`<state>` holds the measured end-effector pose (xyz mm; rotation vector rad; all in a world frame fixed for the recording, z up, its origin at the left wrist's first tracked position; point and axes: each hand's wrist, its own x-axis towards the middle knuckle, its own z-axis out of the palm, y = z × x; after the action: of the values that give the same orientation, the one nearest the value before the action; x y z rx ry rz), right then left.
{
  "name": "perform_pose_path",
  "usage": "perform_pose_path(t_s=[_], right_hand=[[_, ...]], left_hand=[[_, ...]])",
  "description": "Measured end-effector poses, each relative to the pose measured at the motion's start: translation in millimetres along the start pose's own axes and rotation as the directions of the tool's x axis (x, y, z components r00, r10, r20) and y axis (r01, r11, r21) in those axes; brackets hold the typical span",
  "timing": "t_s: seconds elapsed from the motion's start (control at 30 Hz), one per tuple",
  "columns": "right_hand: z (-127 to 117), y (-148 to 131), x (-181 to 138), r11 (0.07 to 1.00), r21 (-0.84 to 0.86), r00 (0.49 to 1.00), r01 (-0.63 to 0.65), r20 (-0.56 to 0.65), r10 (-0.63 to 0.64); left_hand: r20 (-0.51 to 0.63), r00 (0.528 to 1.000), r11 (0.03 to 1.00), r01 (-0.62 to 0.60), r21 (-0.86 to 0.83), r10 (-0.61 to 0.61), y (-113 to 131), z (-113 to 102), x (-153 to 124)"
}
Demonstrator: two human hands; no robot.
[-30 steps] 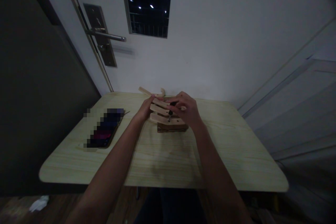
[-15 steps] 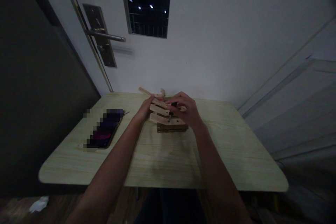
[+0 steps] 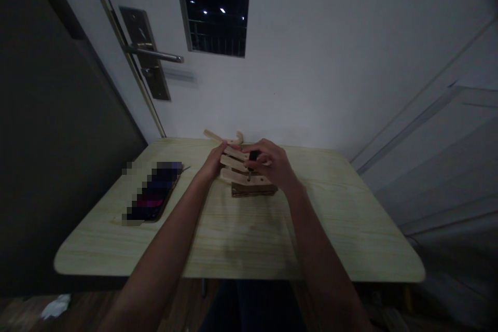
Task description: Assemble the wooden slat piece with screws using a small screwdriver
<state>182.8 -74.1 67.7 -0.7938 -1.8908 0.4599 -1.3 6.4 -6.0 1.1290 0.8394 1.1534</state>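
My right hand (image 3: 274, 163) is closed around a short tool with a black handle (image 3: 253, 158), apparently a small screwdriver. Its metal tip points down at a hole in the nearest of several pale wooden hooks (image 3: 233, 176). These lie side by side across a brown block (image 3: 253, 191), and another hole shows to the right. Closed against the hooks' left ends, my left hand (image 3: 213, 162) steadies them; its fingertips are partly hidden. Behind it, one more wooden hook (image 3: 234, 140) with a curled end sticks out near the wall.
A phone (image 3: 157, 192), partly pixelated, rests on the left of the pale wood-grain table (image 3: 334, 228). Beyond the table's back edge stands a white door with a metal handle (image 3: 155, 55) and a dark window (image 3: 218, 5). White crumpled paper (image 3: 56, 306) lies on the floor.
My right hand has shifted slightly left, and the black handle now stands more upright over the nearest hook. My left hand stays where it was; the whole view has moved a little.
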Motion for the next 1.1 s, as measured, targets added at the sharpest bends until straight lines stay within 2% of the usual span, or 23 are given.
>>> perform_pose_path(t_s=[0.1, 0.17, 0.33, 0.43, 0.6, 0.8, 1.1], right_hand=[[-1, -4, 0, 0.996, 0.064, 0.993, -0.065, 0.099, 0.058], [-2, -5, 0, 0.993, 0.074, 0.993, -0.093, 0.075, 0.088], [-8, -1, 0, 0.987, 0.121, 0.973, -0.108, -0.191, 0.130], [-11, 4, -1, 0.994, 0.068, 0.945, -0.090, -0.309, 0.107], [-13, 11, -2, 0.988, -0.035, 0.963, -0.149, -0.234, 0.137], [-11, 15, -3, 0.979, -0.053, 0.964, -0.198, -0.193, 0.185], [-12, 16, -3, 0.982, -0.053, 0.974, -0.181, -0.147, 0.171]], left_hand=[[0.002, 1.000, 1.000, 0.000, 0.022, 0.000, 1, 0, -1], [0.006, 1.000, 1.000, 0.013, 0.027, -0.013, 2, 1, -2], [-0.009, 1.000, 0.999, 0.001, 0.036, -0.001, 2, 2, -1], [-0.011, 1.000, 0.999, -0.003, 0.047, 0.003, 1, 1, 0], [-0.032, 0.999, 0.999, -0.003, 0.032, 0.004, 4, 4, -4], [-0.039, 0.999, 1.000, 0.007, 0.017, -0.006, 9, 7, -7], [-0.020, 1.000, 0.999, -0.006, 0.045, 0.007, 2, 2, -1]])
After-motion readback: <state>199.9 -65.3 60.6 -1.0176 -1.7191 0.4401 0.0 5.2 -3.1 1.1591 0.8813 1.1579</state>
